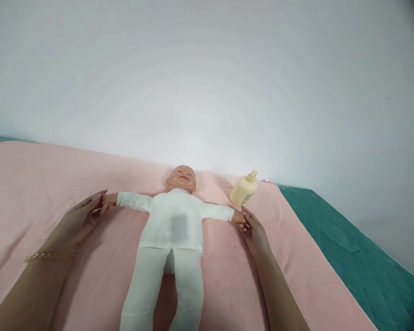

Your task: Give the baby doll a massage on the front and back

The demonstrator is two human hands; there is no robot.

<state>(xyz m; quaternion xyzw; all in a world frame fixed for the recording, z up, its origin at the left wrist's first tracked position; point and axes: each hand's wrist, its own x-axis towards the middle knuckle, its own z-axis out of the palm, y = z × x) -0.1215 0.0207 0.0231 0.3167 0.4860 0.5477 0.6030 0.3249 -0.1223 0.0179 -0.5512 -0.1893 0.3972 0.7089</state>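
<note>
A baby doll [175,220] in a white top and white trousers lies on its back, face up, its arms stretched out to both sides. My left hand [86,216] has its fingers closed round the doll's hand at the left. At the right, my right hand [253,230] pinches the doll's other hand between thumb and fingers. A grey square patch shows on the front of the top. Just beyond my right hand stands a pale yellow pump bottle [243,189], tilted in the view. The doll's feet are out of frame.
Under the doll spreads a pink cloth [100,165] with some creases. A green quilted surface [359,253] shows past its right edge and at the far left. Behind rises a plain pale wall [193,82].
</note>
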